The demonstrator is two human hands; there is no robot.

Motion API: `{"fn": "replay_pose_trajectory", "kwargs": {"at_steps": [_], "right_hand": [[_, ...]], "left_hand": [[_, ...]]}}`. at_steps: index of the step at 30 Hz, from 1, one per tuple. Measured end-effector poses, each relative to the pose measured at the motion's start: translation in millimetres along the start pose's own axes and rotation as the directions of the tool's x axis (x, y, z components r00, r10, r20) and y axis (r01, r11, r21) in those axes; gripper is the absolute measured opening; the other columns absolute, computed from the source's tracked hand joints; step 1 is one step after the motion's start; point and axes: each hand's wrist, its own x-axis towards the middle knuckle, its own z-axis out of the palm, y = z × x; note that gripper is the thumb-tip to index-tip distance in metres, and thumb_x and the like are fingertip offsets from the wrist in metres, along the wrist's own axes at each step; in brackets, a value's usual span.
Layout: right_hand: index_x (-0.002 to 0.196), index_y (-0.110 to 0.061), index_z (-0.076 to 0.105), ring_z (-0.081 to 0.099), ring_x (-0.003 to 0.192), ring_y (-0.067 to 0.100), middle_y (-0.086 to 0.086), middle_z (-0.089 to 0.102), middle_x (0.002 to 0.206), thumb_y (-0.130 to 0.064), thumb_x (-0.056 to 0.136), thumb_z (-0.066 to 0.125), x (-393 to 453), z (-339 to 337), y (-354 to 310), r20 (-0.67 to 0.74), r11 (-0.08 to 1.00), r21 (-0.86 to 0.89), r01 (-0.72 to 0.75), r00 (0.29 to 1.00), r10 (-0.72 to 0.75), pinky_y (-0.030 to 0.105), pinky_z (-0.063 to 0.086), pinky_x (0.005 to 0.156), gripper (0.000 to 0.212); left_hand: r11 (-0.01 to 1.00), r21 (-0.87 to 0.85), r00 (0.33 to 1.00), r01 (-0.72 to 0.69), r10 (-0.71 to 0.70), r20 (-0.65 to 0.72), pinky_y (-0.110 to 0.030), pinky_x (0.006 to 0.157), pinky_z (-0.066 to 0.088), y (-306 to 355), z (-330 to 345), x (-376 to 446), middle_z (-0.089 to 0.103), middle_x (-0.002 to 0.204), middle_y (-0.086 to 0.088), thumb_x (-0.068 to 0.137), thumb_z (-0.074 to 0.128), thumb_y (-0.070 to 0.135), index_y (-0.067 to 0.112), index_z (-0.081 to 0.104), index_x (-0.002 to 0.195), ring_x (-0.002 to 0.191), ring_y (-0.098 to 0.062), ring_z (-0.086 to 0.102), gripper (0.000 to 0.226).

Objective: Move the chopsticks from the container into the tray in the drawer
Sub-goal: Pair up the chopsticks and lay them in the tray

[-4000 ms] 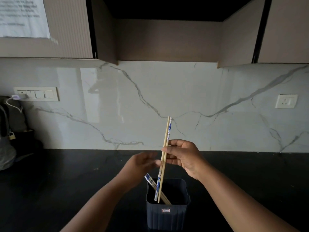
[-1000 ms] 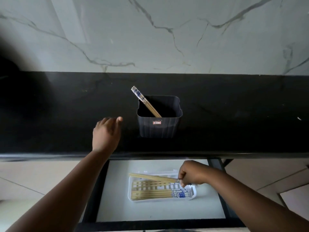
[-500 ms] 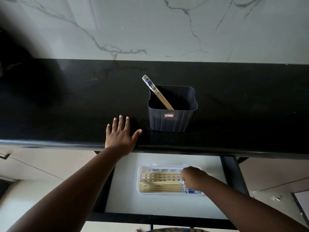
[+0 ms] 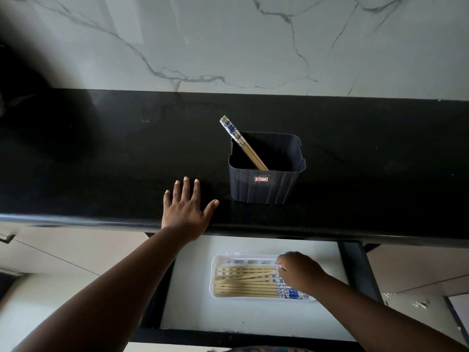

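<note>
A dark square container (image 4: 266, 189) stands on the black counter (image 4: 101, 161); a pair of bamboo chopsticks with blue-patterned tops (image 4: 241, 143) leans out of its far left corner. Below the counter edge, an open drawer (image 4: 253, 316) holds a white slotted tray (image 4: 215, 262) with several chopsticks (image 4: 243, 283) lying flat, blue ends to the right. My right hand (image 4: 299, 273) rests curled over those blue ends, fingertips pinching the ends of the topmost pair, which lies in the tray. My left hand (image 4: 185, 212) lies flat on the counter edge, fingers spread, left of the container.
A marble backsplash (image 4: 228, 41) rises behind the counter. The drawer's dark right side rail (image 4: 355, 270) and front edge (image 4: 228, 336) frame the tray. Something dark sits in shadow at the counter's far left (image 4: 22, 102).
My right hand carried a pair from the container down to the drawer and laid it flat in the tray. My left hand settled flat onto the counter with fingers spread.
</note>
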Motion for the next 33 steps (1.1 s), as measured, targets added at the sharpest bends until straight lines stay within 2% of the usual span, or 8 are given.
{"fn": "replay_pose_trajectory", "kwargs": {"at_steps": [5,8,13,16,20,22,25,33], "right_hand": [[0.076,-0.020,0.065,0.065,0.084,0.017,-0.002,0.068,0.083,-0.025,0.087,0.052,-11.9,-59.4,-30.9,0.012,0.975,0.211,0.073,0.997,-0.077,0.028,0.049,0.072,0.018],[0.084,-0.025,0.072,0.066,0.068,-0.001,-0.005,0.074,0.082,-0.034,0.084,0.062,-28.7,-110.2,-61.3,0.048,0.917,0.360,0.169,0.979,-0.200,0.020,0.054,0.064,0.014],[0.077,-0.031,0.073,0.064,0.059,-0.002,-0.009,0.073,0.070,-0.043,0.071,0.064,-46.8,-194.2,-100.1,-0.221,0.725,0.579,0.374,0.927,-0.302,0.016,0.052,0.060,0.016],[0.073,-0.028,0.074,0.064,0.058,-0.003,-0.013,0.071,0.064,-0.029,0.079,0.069,-29.6,-234.9,-103.5,-0.475,0.760,0.506,0.407,0.867,-0.147,0.018,0.050,0.063,0.007],[0.077,-0.026,0.071,0.066,0.076,0.006,-0.012,0.071,0.075,-0.028,0.081,0.067,7.2,-251.4,-110.3,-0.520,0.946,0.267,0.183,0.854,-0.018,0.027,0.048,0.079,0.006],[0.086,-0.022,0.068,0.066,0.086,0.017,-0.006,0.071,0.087,-0.032,0.082,0.067,22.5,-246.1,-117.3,-0.493,0.981,0.188,0.055,0.869,0.046,0.029,0.047,0.079,0.012],[0.093,-0.017,0.062,0.065,0.093,0.027,0.004,0.068,0.099,-0.029,0.086,0.061,38.2,-238.7,-127.4,-0.497,0.993,0.108,-0.047,0.863,0.095,0.029,0.043,0.066,0.015],[0.107,-0.015,0.065,0.067,0.096,0.027,0.006,0.069,0.105,-0.012,0.092,0.054,58.3,-243.7,-152.3,-0.482,0.978,-0.072,-0.197,0.865,0.139,0.031,0.043,0.061,0.019]], "left_hand": [[1.000,0.006,1.000,-0.013,0.013,-0.003,-0.046,0.120,-0.005,-0.7,2.6,-1.0,-0.001,0.163,-0.011,0.088,0.006,0.071,0.017,0.002,0.154,0.149,-0.028,-0.008,0.086],[0.989,0.077,0.991,-0.129,0.132,-0.033,-0.043,0.119,-0.009,-4.0,-2.6,0.4,-0.002,0.163,-0.011,0.085,-0.003,0.069,0.014,0.001,0.154,0.149,-0.026,-0.009,0.088],[0.940,0.106,0.943,-0.325,0.330,-0.033,-0.033,0.115,-0.016,-14.0,-8.3,3.8,0.001,0.162,-0.006,0.080,-0.002,0.068,0.012,0.008,0.154,0.149,-0.025,-0.004,0.094],[0.934,0.065,0.934,-0.351,0.354,-0.038,-0.028,0.112,-0.013,-9.3,-18.4,-1.2,0.029,0.155,-0.011,0.088,0.018,0.064,0.007,0.035,0.147,0.144,-0.030,0.025,0.084],[0.931,0.081,0.930,-0.357,0.362,-0.058,-0.022,0.105,-0.027,-16.0,-8.6,2.9,-0.010,0.157,0.001,0.090,0.015,0.070,0.015,0.004,0.153,0.146,-0.023,-0.013,0.085],[0.922,0.086,0.917,-0.377,0.385,-0.108,-0.023,0.109,-0.017,-14.7,-14.7,1.3,0.016,0.158,-0.006,0.090,0.025,0.067,0.012,0.029,0.150,0.147,-0.025,0.015,0.081],[0.928,0.117,0.935,-0.353,0.352,0.030,-0.029,0.108,0.006,-11.0,-26.6,-1.3,0.066,0.126,-0.005,0.082,0.036,0.067,0.014,0.071,0.118,0.116,-0.019,0.063,0.073],[0.896,0.211,0.921,-0.389,0.383,0.074,-0.029,0.106,0.008,-14.9,-26.2,-0.6,0.070,0.120,0.004,0.078,0.038,0.072,0.023,0.074,0.113,0.109,-0.012,0.066,0.070]]}}
